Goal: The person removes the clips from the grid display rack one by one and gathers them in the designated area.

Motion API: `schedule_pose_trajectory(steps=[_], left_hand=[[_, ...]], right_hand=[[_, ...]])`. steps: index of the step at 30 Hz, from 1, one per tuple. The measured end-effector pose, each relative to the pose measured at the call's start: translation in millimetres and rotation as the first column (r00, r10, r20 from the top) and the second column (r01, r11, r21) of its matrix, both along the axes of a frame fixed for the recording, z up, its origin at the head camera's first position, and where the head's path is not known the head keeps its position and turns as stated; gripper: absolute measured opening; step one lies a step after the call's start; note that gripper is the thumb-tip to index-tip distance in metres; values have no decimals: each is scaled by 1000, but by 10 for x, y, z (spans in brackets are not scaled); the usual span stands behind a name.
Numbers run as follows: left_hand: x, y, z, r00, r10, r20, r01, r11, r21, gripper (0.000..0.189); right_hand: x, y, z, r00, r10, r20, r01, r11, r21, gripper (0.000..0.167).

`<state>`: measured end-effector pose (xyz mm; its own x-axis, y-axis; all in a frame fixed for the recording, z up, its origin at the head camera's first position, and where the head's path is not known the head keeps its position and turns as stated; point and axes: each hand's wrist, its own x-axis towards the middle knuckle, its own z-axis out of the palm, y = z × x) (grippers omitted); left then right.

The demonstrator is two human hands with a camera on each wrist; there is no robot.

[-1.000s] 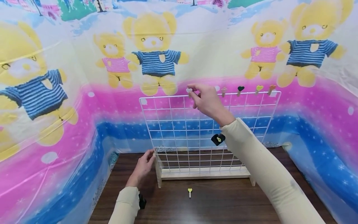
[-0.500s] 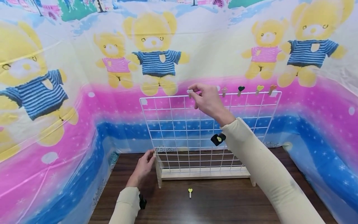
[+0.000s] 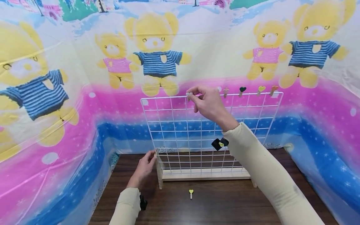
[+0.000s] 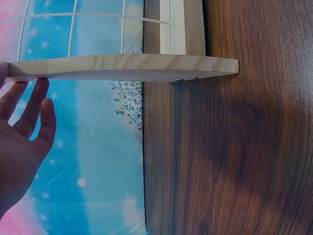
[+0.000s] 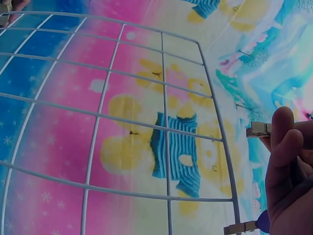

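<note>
In the head view my right hand (image 3: 209, 101) pinches a white heart clothespin (image 3: 188, 94) at the top bar of a white wire grid rack (image 3: 174, 97). The right wrist view shows the clothespin's wooden end (image 5: 258, 129) between my fingers, a little off the wire. Another clothespin (image 5: 239, 228), with a purple heart, sits on the bar beside that hand. At the rack's left side my left hand (image 3: 144, 165) holds the top of the wooden upright (image 4: 122, 64), fingertips touching its outer face. Its thumb is mostly hidden.
Farther right along the top bar are a pale clothespin (image 3: 226, 91), a dark green heart clothespin (image 3: 242, 90), a yellow one (image 3: 261, 89) and an orange one (image 3: 274, 89). A yellow heart clothespin (image 3: 191, 193) lies on the brown table (image 3: 225, 203). Printed cloth (image 3: 213, 56) hangs behind.
My right hand has come slightly down and left, bringing the white heart clothespin lower against the top bar. My left hand stays on the upright.
</note>
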<state>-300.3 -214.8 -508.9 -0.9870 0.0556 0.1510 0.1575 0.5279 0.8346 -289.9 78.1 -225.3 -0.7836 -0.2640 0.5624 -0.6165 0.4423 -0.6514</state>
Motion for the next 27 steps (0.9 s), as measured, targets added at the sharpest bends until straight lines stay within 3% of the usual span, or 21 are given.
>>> schedule_pose_trajectory(steps=[7,15,27], left_hand=[[-2,-10,1,1000,-3,8,3,1000,-12,34],[-7,-12,-4,1000,-1,15,1,1000,-12,32],[-17,-5,2,1000,-3,19,3,1000,-4,34]], right_hand=[[108,69,-158,1000,25,2,-25,1000,12,18],[209,172,-486,998,57,-13,-57,998,20,17],[300,331,-1061,991,54,119,-59,998,37,19]])
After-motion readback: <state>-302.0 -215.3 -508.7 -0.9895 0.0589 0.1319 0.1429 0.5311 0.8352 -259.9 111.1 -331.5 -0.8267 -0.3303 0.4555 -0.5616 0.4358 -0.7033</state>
